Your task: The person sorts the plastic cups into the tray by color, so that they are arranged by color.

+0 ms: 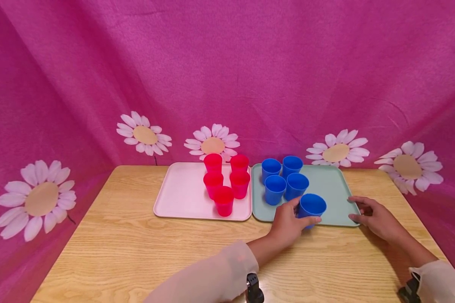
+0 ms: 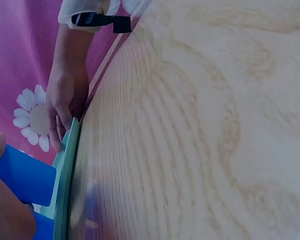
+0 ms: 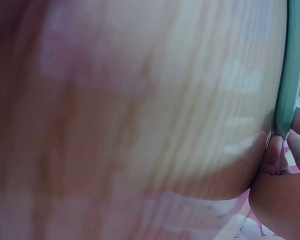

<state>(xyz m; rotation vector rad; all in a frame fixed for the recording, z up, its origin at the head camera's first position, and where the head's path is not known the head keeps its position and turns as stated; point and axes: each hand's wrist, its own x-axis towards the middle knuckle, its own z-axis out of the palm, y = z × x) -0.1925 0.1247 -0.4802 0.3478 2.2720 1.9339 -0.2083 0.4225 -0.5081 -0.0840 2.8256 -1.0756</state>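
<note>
My left hand (image 1: 288, 224) grips a blue cup (image 1: 312, 205) over the near edge of the green tray (image 1: 331, 185), thumb on its near side. The cup stands upright in the head view. In the left wrist view the same blue cup (image 2: 26, 175) shows beside the tray's rim (image 2: 66, 185). My right hand (image 1: 375, 218) holds the tray at its near right corner, with fingers on the rim. The right wrist view shows some fingertips tucked low at the tray's corner (image 3: 287, 107). Several more blue cups (image 1: 275, 190) stand upright on the tray's left half.
Left of the green tray, a pale pink tray (image 1: 182, 189) lies close beside it. Several red cups (image 1: 224, 201) stand on its right half. Both trays lie on a wooden table (image 1: 144, 256), with a magenta flowered cloth (image 1: 227, 75) hanging behind.
</note>
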